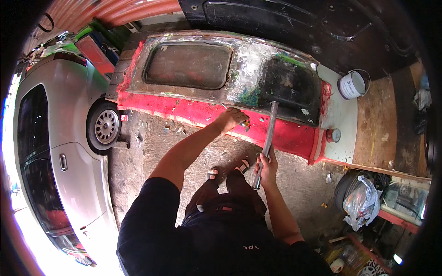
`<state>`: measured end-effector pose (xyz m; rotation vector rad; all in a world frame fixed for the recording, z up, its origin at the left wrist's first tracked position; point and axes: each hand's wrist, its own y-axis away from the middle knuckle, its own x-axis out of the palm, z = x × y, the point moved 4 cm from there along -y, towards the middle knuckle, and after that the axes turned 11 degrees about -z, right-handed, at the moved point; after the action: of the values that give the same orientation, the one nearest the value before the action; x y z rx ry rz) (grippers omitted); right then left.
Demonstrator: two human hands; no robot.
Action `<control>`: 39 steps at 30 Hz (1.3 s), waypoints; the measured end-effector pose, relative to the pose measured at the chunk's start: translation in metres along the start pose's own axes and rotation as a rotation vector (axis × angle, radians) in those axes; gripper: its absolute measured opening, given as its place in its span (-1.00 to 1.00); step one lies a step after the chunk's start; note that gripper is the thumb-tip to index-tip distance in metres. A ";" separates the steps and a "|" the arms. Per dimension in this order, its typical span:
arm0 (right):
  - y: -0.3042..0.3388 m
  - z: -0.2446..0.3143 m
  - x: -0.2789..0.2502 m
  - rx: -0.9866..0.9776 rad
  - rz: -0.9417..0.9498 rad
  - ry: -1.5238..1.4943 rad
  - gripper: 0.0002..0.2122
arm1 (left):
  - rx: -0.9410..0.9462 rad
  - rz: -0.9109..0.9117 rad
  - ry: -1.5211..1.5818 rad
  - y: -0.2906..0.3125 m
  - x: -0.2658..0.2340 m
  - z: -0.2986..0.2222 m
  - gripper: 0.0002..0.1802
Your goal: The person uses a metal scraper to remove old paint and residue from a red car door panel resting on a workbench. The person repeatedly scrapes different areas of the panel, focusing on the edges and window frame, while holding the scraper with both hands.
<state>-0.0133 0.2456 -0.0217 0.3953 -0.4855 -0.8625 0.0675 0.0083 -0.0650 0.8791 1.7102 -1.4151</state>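
Observation:
My left hand (230, 120) is closed round what looks like a screwdriver (247, 124). Its yellow-and-dark handle end sticks out on the right of the fist, and a thin tip shows at the upper left. In my right hand (266, 169) is a long grey metal pipe (270, 129), gripped near its lower end and slanting up toward the bench. In front of both hands lies a worn vehicle body panel (239, 87), with a window-shaped recess and patches of white, green and black paint. Under it is a red cloth (184, 108) that hangs over the near edge.
A silver car (78, 170) stands close on the left. On the bench's right side are a white bucket (351, 85) and a small can (333, 135). At lower right sit a tire (345, 187) and a plastic bag (363, 202). A dark panel (294, 27) leans behind.

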 end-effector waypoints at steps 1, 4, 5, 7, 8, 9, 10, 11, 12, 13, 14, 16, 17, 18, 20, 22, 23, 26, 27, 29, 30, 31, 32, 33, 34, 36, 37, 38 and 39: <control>-0.002 0.001 -0.001 -0.002 0.004 0.007 -0.41 | -0.001 -0.008 -0.015 -0.001 -0.002 0.000 -0.64; 0.000 0.006 0.000 0.044 0.021 0.052 -0.41 | -0.033 -0.002 -0.031 -0.004 0.000 0.003 -0.64; 0.001 0.006 0.000 0.046 0.023 0.048 -0.41 | -0.047 0.005 -0.030 -0.005 0.002 0.005 -0.64; 0.007 0.003 0.003 0.051 0.013 0.035 -0.40 | -0.094 -0.014 -0.026 -0.011 0.001 0.005 -0.63; 0.009 0.002 0.005 0.030 -0.017 0.034 -0.41 | -0.116 -0.023 -0.023 -0.014 0.001 0.005 -0.63; 0.013 0.000 0.009 0.015 -0.049 0.001 -0.41 | -0.125 -0.036 -0.020 -0.013 0.004 0.007 -0.62; 0.017 -0.003 0.014 -0.001 -0.083 -0.032 -0.41 | -0.133 -0.050 -0.016 -0.012 0.008 0.008 -0.61; 0.020 -0.006 0.015 -0.017 -0.117 -0.067 -0.41 | -0.141 -0.063 -0.013 -0.010 0.010 0.011 -0.61; 0.014 -0.021 0.013 -0.009 -0.075 0.057 -0.42 | -0.158 -0.088 0.000 -0.008 0.012 0.013 -0.60; 0.010 -0.028 0.017 -0.046 0.096 0.234 -0.42 | -0.172 -0.114 0.016 -0.006 0.013 0.015 -0.59; 0.008 -0.035 0.017 -0.059 0.129 0.254 -0.41 | -0.186 -0.139 0.031 -0.004 0.013 0.018 -0.58; 0.010 -0.032 0.028 -0.068 0.086 0.216 -0.40 | -0.256 -0.131 0.087 -0.001 0.005 0.025 -0.58; 0.011 -0.029 0.029 -0.066 0.014 0.161 -0.40 | -0.292 -0.127 0.114 0.001 0.002 0.028 -0.57; 0.014 -0.025 0.032 -0.061 -0.056 0.109 -0.40 | -0.261 -0.128 0.129 0.002 -0.001 0.027 -0.57; 0.013 -0.016 0.029 -0.061 -0.062 0.047 -0.43 | -0.199 -0.129 0.159 0.004 -0.004 0.026 -0.57; 0.012 -0.002 0.028 -0.013 -0.046 0.054 -0.44 | -0.172 -0.135 0.195 0.003 -0.002 0.019 -0.57; 0.011 0.000 0.028 -0.013 -0.038 0.068 -0.44 | -0.159 -0.138 0.213 0.004 0.000 0.015 -0.56; 0.008 0.008 0.030 -0.052 -0.018 0.094 -0.43 | -0.086 -0.091 0.188 -0.006 -0.003 0.002 -0.56; 0.008 0.009 0.032 -0.054 -0.025 0.094 -0.43 | -0.072 -0.098 0.178 -0.004 -0.002 0.003 -0.57; 0.008 0.011 0.033 -0.057 -0.040 0.096 -0.42 | -0.042 -0.113 0.159 -0.001 -0.001 0.006 -0.58; 0.009 0.012 0.034 -0.067 -0.041 0.099 -0.42 | -0.032 -0.085 0.154 -0.001 -0.002 0.007 -0.58; 0.009 0.013 0.035 -0.077 -0.042 0.102 -0.42 | -0.022 -0.056 0.150 0.000 -0.004 0.008 -0.59; 0.010 0.013 0.035 -0.088 -0.043 0.105 -0.41 | -0.011 -0.028 0.145 0.000 -0.004 0.009 -0.59; 0.011 0.014 0.035 -0.083 -0.044 0.112 -0.41 | 0.008 -0.023 0.135 0.000 -0.006 0.009 -0.59; 0.012 0.016 0.035 -0.079 -0.045 0.118 -0.41 | 0.027 -0.017 0.125 -0.001 -0.008 0.009 -0.60; 0.013 0.015 0.035 -0.069 -0.050 0.141 -0.41 | 0.043 -0.031 0.095 -0.001 -0.008 0.010 -0.61; 0.014 0.013 0.033 -0.062 -0.055 0.159 -0.42 | 0.039 -0.050 0.075 -0.002 -0.006 0.012 -0.62; 0.015 0.012 0.033 -0.056 -0.060 0.176 -0.42 | 0.036 -0.070 0.055 -0.002 -0.004 0.013 -0.63; 0.017 0.012 0.032 -0.063 -0.081 0.168 -0.43 | 0.023 -0.066 0.071 -0.004 -0.003 0.014 -0.63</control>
<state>0.0087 0.2286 0.0044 0.4275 -0.2876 -0.9116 0.0674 -0.0061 -0.0618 0.9021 1.7937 -1.4649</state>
